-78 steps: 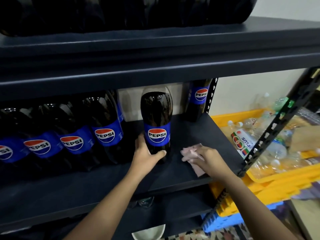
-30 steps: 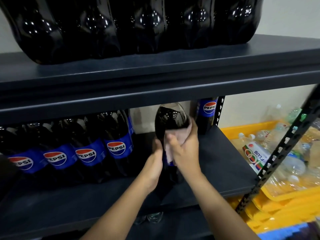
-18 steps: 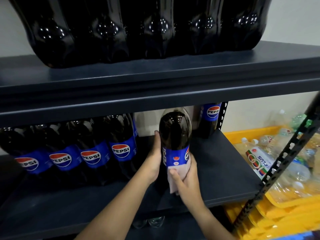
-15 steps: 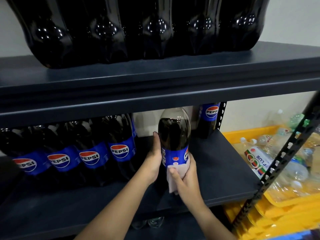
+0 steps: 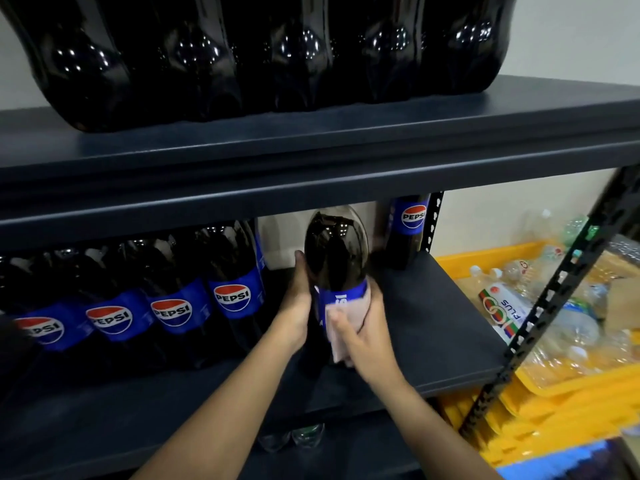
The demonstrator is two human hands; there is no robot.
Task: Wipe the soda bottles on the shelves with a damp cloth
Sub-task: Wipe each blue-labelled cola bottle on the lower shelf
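**Wiping the pulled-out Pepsi bottle, mid shelf**

Head view: your left hand (image 5: 298, 299) grips the soda bottle (image 5: 335, 258) at frame centre, upright on the middle shelf (image 5: 433, 317). Your right hand (image 5: 363, 336) presses the damp cloth (image 5: 346, 317) onto its blue label, fingers curled round it. Step: label wipe. Next, probably rotate the bottle, finish, then take the row of bottles (image 5: 173, 299) at left
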